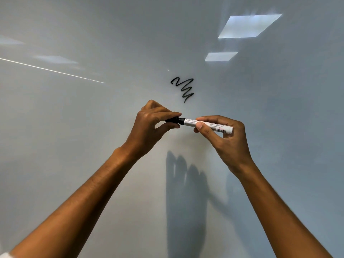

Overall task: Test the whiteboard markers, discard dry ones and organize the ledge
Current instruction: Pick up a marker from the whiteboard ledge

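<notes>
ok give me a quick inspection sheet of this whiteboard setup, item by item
surface: whiteboard, glossy, with light reflections
job's things: black scribble, solid and dark; white-barrelled marker held level below it; black cap at its tip end, whether fully seated cannot be told
clutter: nothing seen
hands: left hand grips the cap; right hand grips the barrel
cables: nothing seen
surroundings: shadows of the hands on the board; ledge not in view
</notes>
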`<state>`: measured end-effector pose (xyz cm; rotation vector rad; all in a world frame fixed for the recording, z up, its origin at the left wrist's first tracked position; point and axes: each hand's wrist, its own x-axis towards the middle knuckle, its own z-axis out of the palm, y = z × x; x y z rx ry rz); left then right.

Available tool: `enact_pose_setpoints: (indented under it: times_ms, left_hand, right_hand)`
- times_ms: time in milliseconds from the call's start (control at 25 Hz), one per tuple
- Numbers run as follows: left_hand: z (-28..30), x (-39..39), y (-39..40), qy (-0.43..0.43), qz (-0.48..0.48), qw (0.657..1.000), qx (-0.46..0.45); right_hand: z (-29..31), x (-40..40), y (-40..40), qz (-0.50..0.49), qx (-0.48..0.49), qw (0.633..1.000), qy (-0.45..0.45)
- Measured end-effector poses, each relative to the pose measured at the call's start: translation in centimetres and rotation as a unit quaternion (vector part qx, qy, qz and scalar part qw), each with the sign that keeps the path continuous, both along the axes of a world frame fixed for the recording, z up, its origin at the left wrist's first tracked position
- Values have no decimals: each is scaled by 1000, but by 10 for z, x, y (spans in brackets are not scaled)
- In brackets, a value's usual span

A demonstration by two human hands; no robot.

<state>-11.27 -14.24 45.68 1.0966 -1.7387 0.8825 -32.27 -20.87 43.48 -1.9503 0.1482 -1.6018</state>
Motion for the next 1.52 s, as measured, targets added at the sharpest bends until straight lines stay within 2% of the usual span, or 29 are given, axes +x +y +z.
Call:
enact_pose_setpoints:
  times_ms: [240,400,1000,1160,1320,1520]
  left_hand:
    - [1,-5,6,-53,23,998,25]
    - [-1,2,15,-80,37,993,74]
    - [-5,34,53,-33,82,974,207]
    - [-12,34,54,-10,81,976,203]
    - [-26,32,50,-38,116,973,194]
    - [-63,51,62,-43,150,967,202]
  right_hand:
    - [-1,-6,-11,-3,4,998,62]
    - [-8,5,-14,-23,-13,996,81]
    - [-26,54,-17,-37,-104,985,133]
    - [-26,58,-15,-43,-114,983,136]
    - [-31,65,-7,-67,-145,975,152]
    - [-67,85,-4,-118,-177,960,185]
